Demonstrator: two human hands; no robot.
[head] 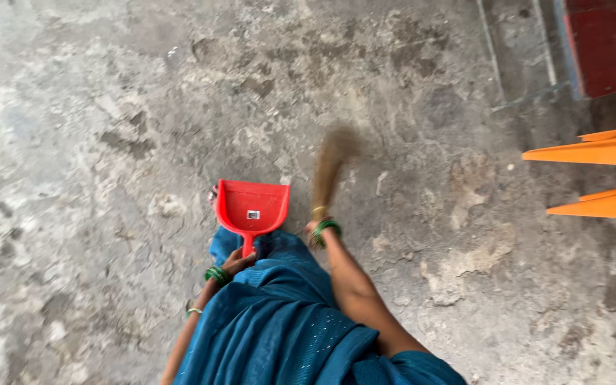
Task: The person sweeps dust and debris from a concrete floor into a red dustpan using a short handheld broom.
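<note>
Your left hand (239, 262) is wrapped around the short handle of the red plastic dustpan (254, 207), low centre of the frame; pan flat, open mouth toward the top of the frame; a small label on its scoop; judged light and rigid, smooth moulded plastic, best held as you hold it, by the stub handle. Your right hand (316, 229) grips the bound neck of a soft grass broom (331, 165), just right of the pan; bristles blurred, fanning toward upper centre; judged very light, limp at the tips, firm only at the wrapped neck, so take it there. Green bangles (324, 231) on both wrists; teal fabric (279, 321) draped across the bottom centre. Concrete floor (108, 128) rough, mottled grey, patchy and pitted; orange plastic furniture (607, 175) at the right edge; dark red panel (607, 43) in the upper right corner.
</note>
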